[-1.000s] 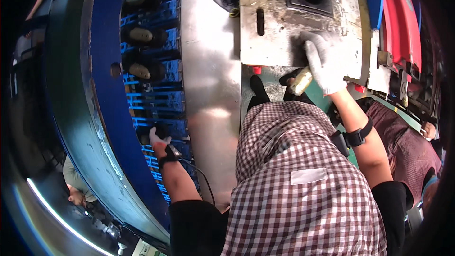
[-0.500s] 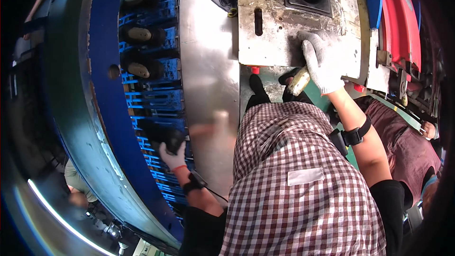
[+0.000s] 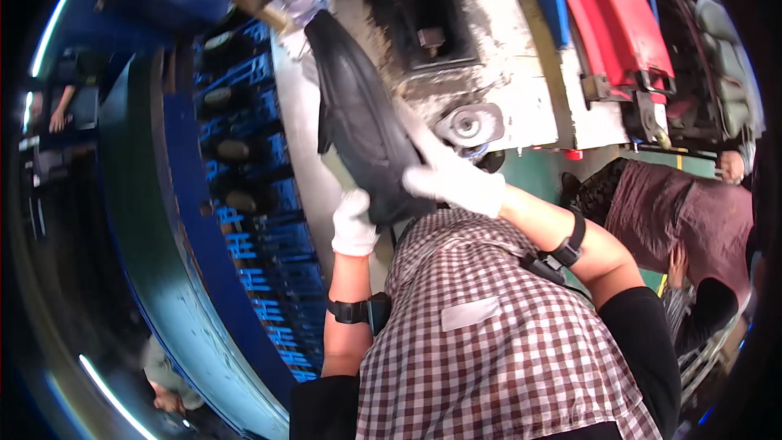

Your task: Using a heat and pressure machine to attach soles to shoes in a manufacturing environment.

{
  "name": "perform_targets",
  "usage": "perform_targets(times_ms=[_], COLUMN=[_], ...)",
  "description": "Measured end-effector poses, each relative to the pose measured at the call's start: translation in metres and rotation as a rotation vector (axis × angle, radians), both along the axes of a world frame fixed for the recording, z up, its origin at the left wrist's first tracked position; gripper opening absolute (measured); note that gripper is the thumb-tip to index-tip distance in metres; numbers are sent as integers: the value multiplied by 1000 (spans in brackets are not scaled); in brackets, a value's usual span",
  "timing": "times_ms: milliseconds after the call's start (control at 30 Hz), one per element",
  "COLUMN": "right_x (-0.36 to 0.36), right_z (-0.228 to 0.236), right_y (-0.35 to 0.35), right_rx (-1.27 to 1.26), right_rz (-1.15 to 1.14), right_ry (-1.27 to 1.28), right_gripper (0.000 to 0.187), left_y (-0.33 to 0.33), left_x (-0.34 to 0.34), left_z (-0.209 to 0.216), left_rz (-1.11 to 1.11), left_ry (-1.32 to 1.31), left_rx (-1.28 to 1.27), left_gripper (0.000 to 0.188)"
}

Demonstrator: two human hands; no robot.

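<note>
A black leather shoe (image 3: 362, 118) is held up in front of me, slanting from upper left to lower right, its narrow end away from me. My left hand (image 3: 354, 226), in a white knit glove, is closed on its near end at the left edge. My gloved right hand (image 3: 456, 182) grips the same end from the right, its fingers along the side. Just beyond the right hand lies a grey fitting with a round centre (image 3: 468, 125), on the near edge of a worn metal worktable (image 3: 525, 102).
To the left, a blue rack (image 3: 277, 183) carries several dark shoes with pale tops (image 3: 232, 149). A dark square recess (image 3: 440, 41) is set in the worktable. Red machine covers (image 3: 611, 24) stand at the right, where a person in a maroon apron (image 3: 680, 212) is close by.
My left hand has come from the rack to the middle with a dark shoe. My right hand has left the worktable edge and now grips the shoe too. The view has shifted.
</note>
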State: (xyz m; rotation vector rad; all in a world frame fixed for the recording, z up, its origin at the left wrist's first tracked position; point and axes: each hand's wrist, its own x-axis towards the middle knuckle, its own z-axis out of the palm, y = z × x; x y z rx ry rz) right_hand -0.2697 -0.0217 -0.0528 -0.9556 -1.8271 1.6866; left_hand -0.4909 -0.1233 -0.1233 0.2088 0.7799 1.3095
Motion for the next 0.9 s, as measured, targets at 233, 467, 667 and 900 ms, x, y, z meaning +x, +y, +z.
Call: perform_targets(times_ms=[233,467,667,900], right_x=[29,-9,-40,-26], right_z=[-14,-11,-36,-32], right_y=[90,186,177,189], right_rx=[7,543,574,423], right_rz=[-501,-688,-729,-625], right_ry=[206,-610,-768,-648], right_gripper=[83,91,83,87], left_y=[74,127,206,271], left_x=[25,21,32,58], left_z=[78,205,306,349], left_rz=[185,798,712,174], left_ry=[1032,1359,1887,2040], left_rx=[397,911,1158,1149], left_gripper=[81,83,70,35])
